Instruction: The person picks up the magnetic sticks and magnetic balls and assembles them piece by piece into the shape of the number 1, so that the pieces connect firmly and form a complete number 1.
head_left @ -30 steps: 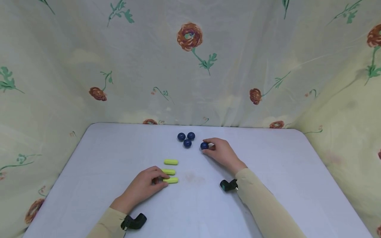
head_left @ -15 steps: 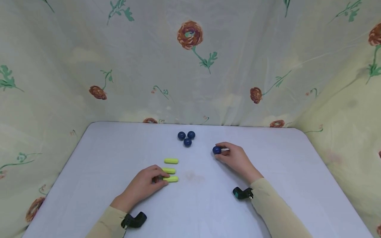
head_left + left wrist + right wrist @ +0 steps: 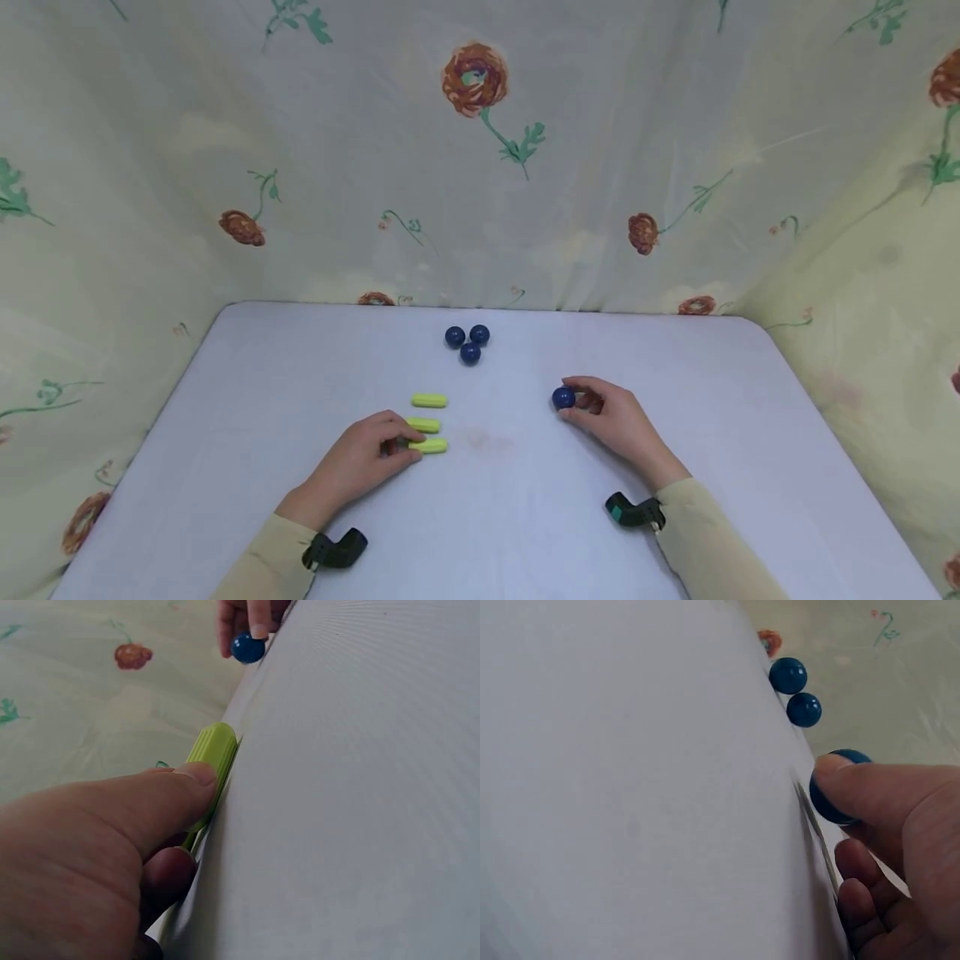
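My right hand (image 3: pixel 611 417) pinches a glossy dark blue ball (image 3: pixel 563 397) between thumb and fingers, right of the table's middle. In the right wrist view the thumb covers part of this ball (image 3: pixel 832 802). My left hand (image 3: pixel 367 458) pinches the nearest of three yellow-green ribbed sticks (image 3: pixel 431 447) by its left end; the ribs show on that stick (image 3: pixel 214 746) in the left wrist view. Just beyond it lies the middle stick (image 3: pixel 426 425), its left end hidden by the fingers. The farthest stick (image 3: pixel 429 401) lies free on the white cloth.
Three more blue balls (image 3: pixel 470 354) sit in a tight cluster near the back of the white-covered table (image 3: pixel 315 358). A flowered curtain (image 3: pixel 337 150) rises behind the table and along both sides. Each wrist wears a black camera (image 3: pixel 335 550).
My right hand has carried the blue ball to the right and toward me, away from the cluster. The left hand stays in place on the nearest stick.
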`<state>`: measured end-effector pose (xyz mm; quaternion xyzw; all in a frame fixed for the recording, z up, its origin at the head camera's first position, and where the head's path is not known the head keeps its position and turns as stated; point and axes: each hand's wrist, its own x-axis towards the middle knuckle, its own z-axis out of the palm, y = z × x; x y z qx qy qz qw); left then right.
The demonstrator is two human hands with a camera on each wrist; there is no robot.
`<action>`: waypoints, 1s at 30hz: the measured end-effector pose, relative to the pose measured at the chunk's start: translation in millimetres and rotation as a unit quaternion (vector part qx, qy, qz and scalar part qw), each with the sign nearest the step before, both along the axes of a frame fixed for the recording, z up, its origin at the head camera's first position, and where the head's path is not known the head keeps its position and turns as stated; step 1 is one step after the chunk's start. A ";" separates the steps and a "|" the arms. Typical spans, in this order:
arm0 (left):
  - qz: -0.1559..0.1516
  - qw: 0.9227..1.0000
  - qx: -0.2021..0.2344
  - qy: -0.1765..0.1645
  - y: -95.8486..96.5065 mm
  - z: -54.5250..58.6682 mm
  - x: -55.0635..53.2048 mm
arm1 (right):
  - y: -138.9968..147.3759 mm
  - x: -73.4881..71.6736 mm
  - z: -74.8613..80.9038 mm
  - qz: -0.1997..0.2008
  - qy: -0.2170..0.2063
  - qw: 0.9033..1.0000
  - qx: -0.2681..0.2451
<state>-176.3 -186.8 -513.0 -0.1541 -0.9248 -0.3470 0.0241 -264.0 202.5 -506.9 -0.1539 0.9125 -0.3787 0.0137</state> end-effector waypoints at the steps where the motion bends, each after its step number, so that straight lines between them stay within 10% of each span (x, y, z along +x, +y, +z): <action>1: -0.001 1.000 0.002 0.002 -0.2 0.2 0.0 | -0.1 1.3 -0.6 -0.001 0.001 1.000 0.000; 30: -0.024 1.000 0.002 0.001 -0.9 3.8 3.5 | 7.5 8.8 -15.0 0.006 0.024 0.998 -0.049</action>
